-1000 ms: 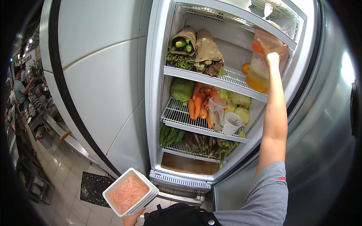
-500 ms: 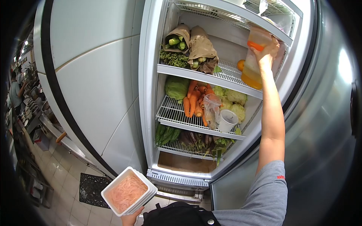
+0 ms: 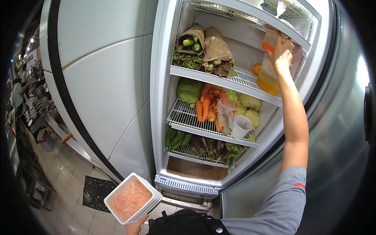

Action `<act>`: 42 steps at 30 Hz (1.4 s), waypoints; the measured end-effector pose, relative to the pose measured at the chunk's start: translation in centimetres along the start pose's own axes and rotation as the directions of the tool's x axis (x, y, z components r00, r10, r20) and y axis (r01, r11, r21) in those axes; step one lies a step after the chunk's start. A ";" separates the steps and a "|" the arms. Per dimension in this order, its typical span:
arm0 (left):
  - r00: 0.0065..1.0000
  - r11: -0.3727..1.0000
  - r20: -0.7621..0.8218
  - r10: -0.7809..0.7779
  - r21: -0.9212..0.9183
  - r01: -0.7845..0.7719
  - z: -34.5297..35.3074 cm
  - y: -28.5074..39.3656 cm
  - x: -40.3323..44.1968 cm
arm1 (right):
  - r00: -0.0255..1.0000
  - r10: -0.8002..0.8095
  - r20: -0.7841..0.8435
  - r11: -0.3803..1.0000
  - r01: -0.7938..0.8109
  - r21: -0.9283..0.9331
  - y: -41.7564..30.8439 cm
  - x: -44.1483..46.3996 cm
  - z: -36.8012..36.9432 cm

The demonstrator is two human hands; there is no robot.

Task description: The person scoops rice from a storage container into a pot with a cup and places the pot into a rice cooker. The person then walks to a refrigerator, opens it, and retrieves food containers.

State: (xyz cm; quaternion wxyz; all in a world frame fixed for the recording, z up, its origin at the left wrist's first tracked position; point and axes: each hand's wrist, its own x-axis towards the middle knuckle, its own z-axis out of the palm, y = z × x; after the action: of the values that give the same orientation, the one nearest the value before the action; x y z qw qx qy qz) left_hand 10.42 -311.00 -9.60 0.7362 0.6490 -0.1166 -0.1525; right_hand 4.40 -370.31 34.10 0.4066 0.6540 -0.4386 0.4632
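Observation:
My left hand (image 3: 136, 226) grips a stack of white plastic tubs (image 3: 156, 201) at the bottom, low in front of my body. The top tub is filled with pale pink shreds (image 3: 130, 199). At the upper right of the open fridge, my right hand (image 3: 282, 53) is on a clear plastic container (image 3: 270, 37) with orange contents, thumb at its left side and fingers spread over its front. Below that sits yellow liquid in a clear container (image 3: 269, 84). An orange fruit (image 3: 256, 69) lies beside it.
Paper-wrapped green vegetables (image 3: 217, 49) stand on the same shelf. Lower shelves hold a cabbage (image 3: 189, 91), carrots (image 3: 207, 105), a white tub (image 3: 241, 126) and eggplants (image 3: 200, 144). The steel fridge door (image 3: 340, 156) stands open at right. A black mat (image 3: 96, 194) lies on the tiles.
The view has shifted slightly, moving the fridge a little rightward in the picture. My right hand's fingers have spread, the index now pointing up. My left hand keeps hold of the tubs.

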 end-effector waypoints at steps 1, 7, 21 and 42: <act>1.000 1.000 0.000 -0.002 -0.003 0.002 0.0 0.0 0.0 | 0.999 0.001 0.038 0.998 0.001 -0.066 -0.1 0.2 0.0; 1.000 1.000 0.011 -0.002 -0.014 0.002 0.2 0.0 0.4 | 0.995 -0.103 -0.001 0.991 0.103 -0.081 0.0 0.4 0.4; 1.000 0.999 0.029 -0.011 -0.038 0.012 0.8 0.2 0.8 | 0.942 0.186 0.280 0.979 -0.153 -0.135 -0.7 3.3 2.1; 1.000 0.998 -0.012 -0.022 -0.054 0.021 1.0 0.2 0.4 | 0.879 0.458 -0.132 0.688 -0.256 0.679 -1.0 4.6 8.1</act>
State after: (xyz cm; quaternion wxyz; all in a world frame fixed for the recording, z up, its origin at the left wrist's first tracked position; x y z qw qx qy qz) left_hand 10.49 -312.03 -9.34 0.7526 0.6309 -0.1008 -0.1595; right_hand 8.18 -378.53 36.47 0.1180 0.5778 -0.3080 0.7466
